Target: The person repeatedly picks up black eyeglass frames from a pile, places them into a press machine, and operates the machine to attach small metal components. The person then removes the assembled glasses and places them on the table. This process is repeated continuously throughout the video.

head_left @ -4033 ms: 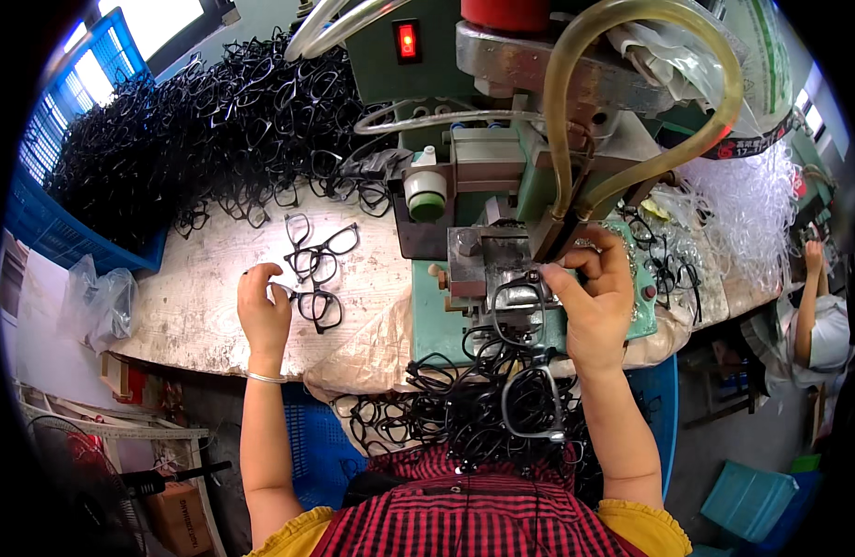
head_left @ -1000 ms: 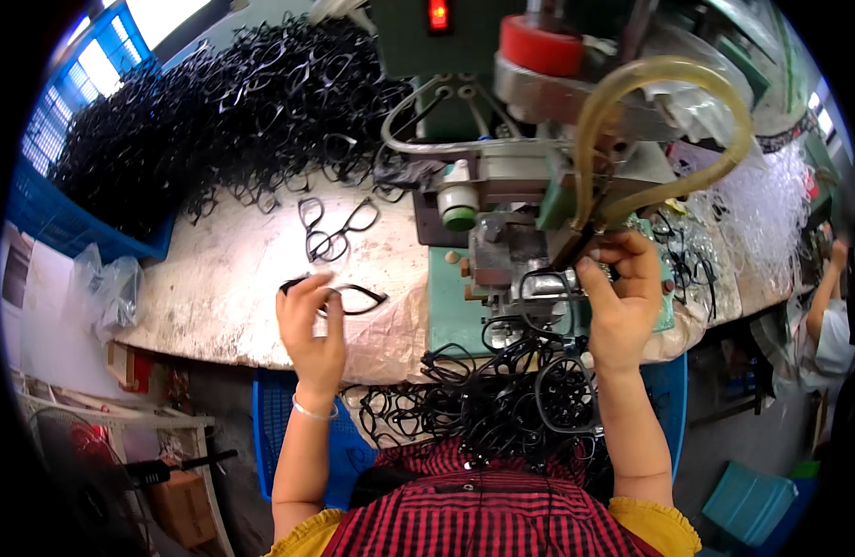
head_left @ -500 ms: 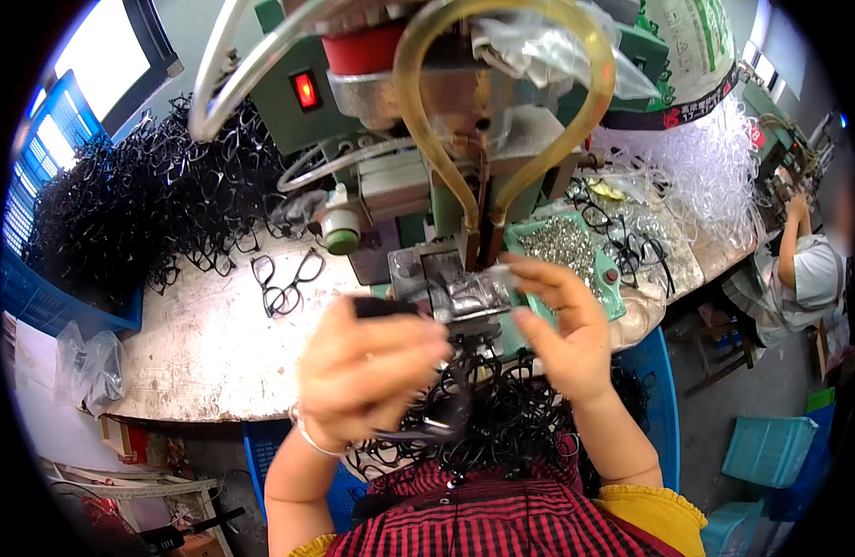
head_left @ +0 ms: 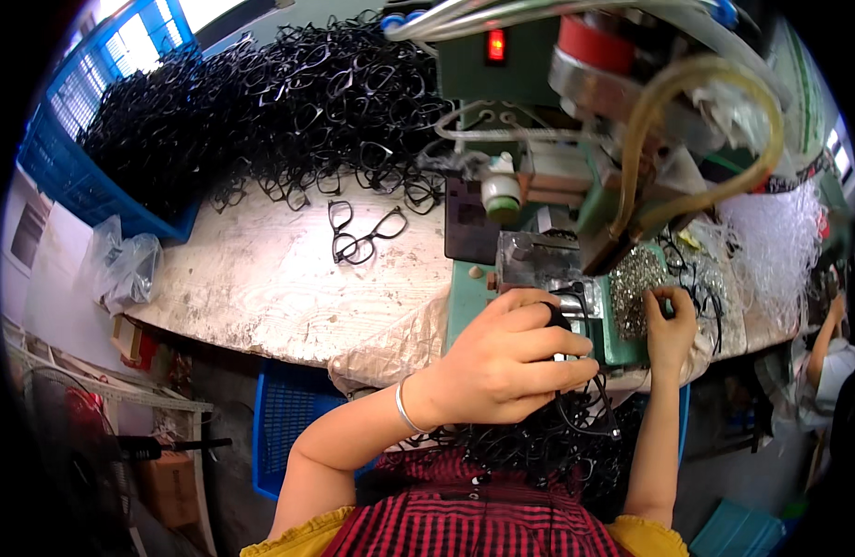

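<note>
Hands work at the front of a green bench machine (head_left: 576,200) in a head-camera view of an eyewear workbench. Nearest the camera, below the machine, a tangle of black frames (head_left: 539,446) lies heaped in the person's lap over a red-and-black checked garment (head_left: 483,524). Just above that heap, at the machine's front edge, the left hand (head_left: 506,362), a thin bangle at its wrist, has its fingers curled together and clamped on a black eyeglass frame (head_left: 576,385), which hangs from the grip and touches the metal fixture (head_left: 539,260) at the machine's base. To the right of that fixture, the right hand (head_left: 671,325) has fingertips pinched together over a tray of small silvery parts (head_left: 636,278); whether it holds one of them cannot be told. Left of the machine, two black frames (head_left: 362,232) lie on the bare, worn white tabletop (head_left: 260,288), well apart from both hands. Above the fixture, a yellowish hose (head_left: 715,121) loops across the machine's body, and a red indicator lamp (head_left: 495,45) glows near its top. Farthest back, left of the machine, a large pile of black frames (head_left: 260,102) spills from a blue crate (head_left: 65,158). At far right, another person's arm (head_left: 822,339) shows.
</note>
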Demonstrator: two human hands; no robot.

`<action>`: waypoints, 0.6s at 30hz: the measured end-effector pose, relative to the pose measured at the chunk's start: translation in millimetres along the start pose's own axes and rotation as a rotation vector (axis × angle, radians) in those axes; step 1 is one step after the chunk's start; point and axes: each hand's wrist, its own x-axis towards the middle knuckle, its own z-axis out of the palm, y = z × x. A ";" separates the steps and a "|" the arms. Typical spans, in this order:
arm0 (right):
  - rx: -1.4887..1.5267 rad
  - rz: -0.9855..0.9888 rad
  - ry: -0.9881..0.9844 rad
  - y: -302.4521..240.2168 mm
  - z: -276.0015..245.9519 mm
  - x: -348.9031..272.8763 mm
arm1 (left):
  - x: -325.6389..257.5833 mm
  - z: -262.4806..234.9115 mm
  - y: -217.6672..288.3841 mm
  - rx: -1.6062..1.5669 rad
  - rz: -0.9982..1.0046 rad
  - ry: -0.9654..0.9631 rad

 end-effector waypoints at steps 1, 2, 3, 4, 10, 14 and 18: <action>0.044 0.024 0.002 1.1 1.7 0.6 | -1.4 0.7 0.7 0.000 -0.004 0.003; 0.087 0.049 0.004 0.1 2.8 1.9 | -2.8 1.5 0.9 -0.001 -0.009 0.013; 0.132 0.079 0.015 -1.6 3.4 3.4 | -2.1 1.7 0.1 -0.004 -0.006 0.016; 0.196 0.104 0.009 -3.4 4.3 3.9 | -1.7 1.9 -0.7 -0.007 -0.003 0.019; 0.422 0.227 0.075 0.8 -5.9 -22.3 | -57.9 12.6 1.6 0.437 -0.223 0.350; 0.469 0.201 0.078 -12.2 -5.9 -31.4 | -65.2 0.0 -84.4 0.377 -0.739 0.647; 0.407 0.123 0.087 -28.5 0.1 -31.3 | -67.4 8.6 -122.6 0.250 -0.811 0.592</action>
